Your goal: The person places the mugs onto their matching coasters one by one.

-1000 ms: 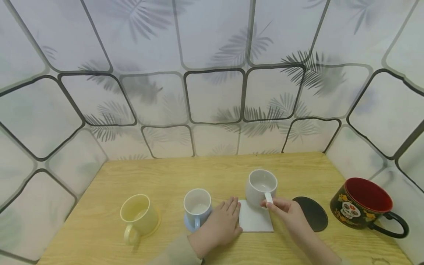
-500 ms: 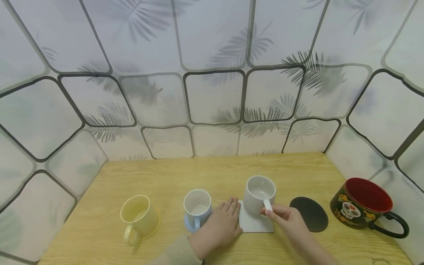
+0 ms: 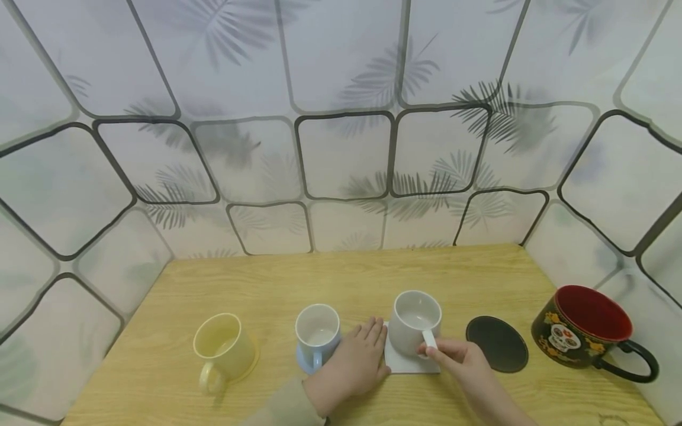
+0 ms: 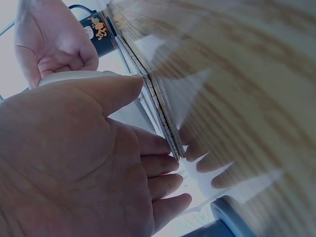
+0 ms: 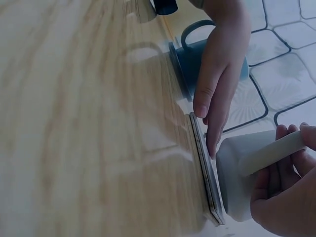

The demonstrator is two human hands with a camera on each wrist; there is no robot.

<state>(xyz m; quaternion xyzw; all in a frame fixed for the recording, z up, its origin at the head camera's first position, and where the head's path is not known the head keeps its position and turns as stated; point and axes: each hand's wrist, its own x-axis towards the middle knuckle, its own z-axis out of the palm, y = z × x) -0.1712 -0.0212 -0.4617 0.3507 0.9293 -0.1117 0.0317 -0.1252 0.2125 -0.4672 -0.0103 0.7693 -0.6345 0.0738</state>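
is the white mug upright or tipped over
Upright, at most slightly tilted: in the head view the white mug opens upward over the white coaster, and the right hand holds its handle.

The white mug (image 3: 411,334) hides part of the white coaster (image 3: 406,365); the head view leaves contact between them unclear. Its bottom edge crops both forearms (image 3: 288,408). From the left wrist, the left grip (image 4: 84,158) largely blocks that mug. From the right, a dark object (image 5: 165,6) is cut off above.
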